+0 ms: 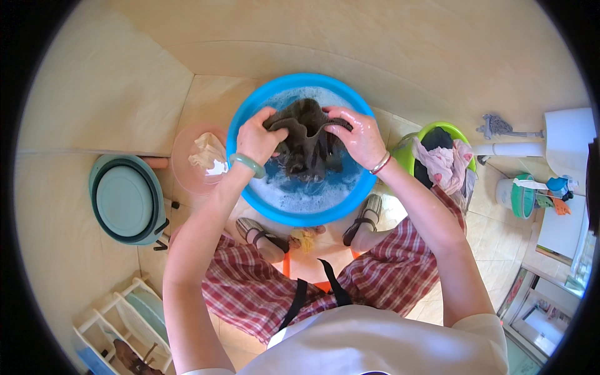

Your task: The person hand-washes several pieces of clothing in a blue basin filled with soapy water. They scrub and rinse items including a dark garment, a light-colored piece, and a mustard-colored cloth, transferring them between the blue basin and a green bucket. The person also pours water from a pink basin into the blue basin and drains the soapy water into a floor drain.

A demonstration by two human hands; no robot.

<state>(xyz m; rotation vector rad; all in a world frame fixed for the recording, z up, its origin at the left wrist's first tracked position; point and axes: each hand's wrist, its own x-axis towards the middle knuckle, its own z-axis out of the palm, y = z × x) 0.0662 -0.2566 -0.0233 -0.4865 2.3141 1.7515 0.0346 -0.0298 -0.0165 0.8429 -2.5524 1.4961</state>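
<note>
Dark garment (306,150): a wet, grey-brown piece, its upper edge ribbed and ruffled into a wavy opening, its lower folds hanging bunched and glistening in the water.
Blue basin (303,219): wide and round, on the tiled floor (490,219) – the garment is held over its middle, lower part among white suds (281,192).
Left hand (256,134): fingers curled closed, thumb pressed on the garment's left edge; a pale green bangle (247,165) circles the wrist.
Right hand (361,139): wet, pinching the opposite edge between thumb and fingers – the ruffled opening spread between both hands.
Green bucket (405,154): to the right, piled with pink (440,164) and dark clothes.
</note>
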